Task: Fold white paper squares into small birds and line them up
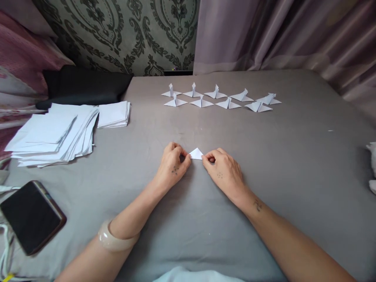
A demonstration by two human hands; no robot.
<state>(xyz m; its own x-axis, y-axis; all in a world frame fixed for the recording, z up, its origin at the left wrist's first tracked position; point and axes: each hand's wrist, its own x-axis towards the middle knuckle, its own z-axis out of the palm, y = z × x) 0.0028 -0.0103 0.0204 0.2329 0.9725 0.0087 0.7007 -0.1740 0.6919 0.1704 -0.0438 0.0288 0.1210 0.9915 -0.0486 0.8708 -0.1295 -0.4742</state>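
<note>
A small white folded paper triangle [196,153] is stretched between my two hands in the middle of the grey cloth, its point facing away from me. My left hand [174,162] pinches the left corner between thumb and fingers. At the right corner, my right hand [223,170] has the paper in a similar pinch. The fingertips cover both corners. Beyond my hands stand several folded white paper figures [201,102] in two rows, with pointed wings and upright middles.
On the left lie a loose stack of white paper sheets [55,133] and a smaller paper stack [114,114]. A black folded item [85,86] rests behind them. Nearer me are a dark phone-like device [33,217] and white cables [5,246]. Curtains [249,35] hang at the back right.
</note>
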